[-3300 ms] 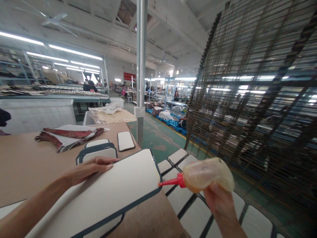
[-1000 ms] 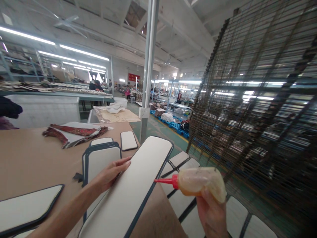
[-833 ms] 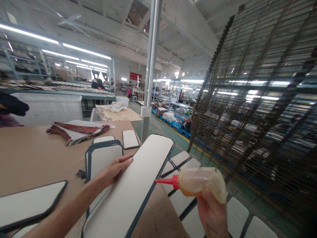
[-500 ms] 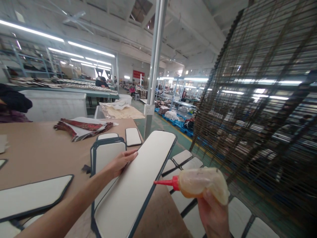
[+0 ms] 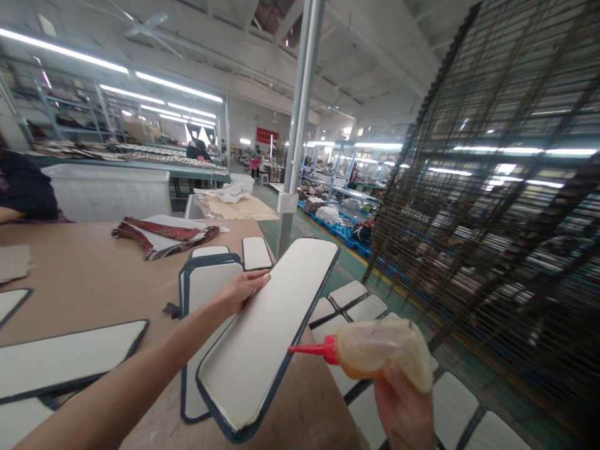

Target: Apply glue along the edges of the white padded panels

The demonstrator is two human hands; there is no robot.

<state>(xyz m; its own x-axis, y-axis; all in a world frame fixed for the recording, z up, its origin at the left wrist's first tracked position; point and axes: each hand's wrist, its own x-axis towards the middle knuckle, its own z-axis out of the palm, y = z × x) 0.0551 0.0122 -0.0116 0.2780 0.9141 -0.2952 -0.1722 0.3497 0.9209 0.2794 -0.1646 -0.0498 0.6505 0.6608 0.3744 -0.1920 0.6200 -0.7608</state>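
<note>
My left hand [image 5: 246, 290] grips the left edge of a long white panel with rounded corners and a dark border [image 5: 274, 325], fingers on top. The panel is held tilted over the table. In my right hand [image 5: 403, 400] lies a soft plastic glue bottle [image 5: 382, 350] with amber liquid inside, held sideways. Its red nozzle [image 5: 312, 349] points left, the tip at the panel's right dark edge; whether it touches I cannot tell. Beneath and left of the panel is a stack of similar panels [image 5: 210, 284].
More bordered panels [image 5: 70, 356] lie on the brown table [image 5: 89, 287], with patterned red fabric pieces [image 5: 164, 234] behind. White panels [image 5: 457, 400] fill a lower surface at right. A metal post [image 5: 300, 125] and a wire rack [image 5: 492, 187] stand beyond. A person's dark sleeve [image 5: 28, 187] shows far left.
The panel's near end has come into view, shifted up and right. The nozzle tip sits lower along its right edge. The whole view has turned slightly left.
</note>
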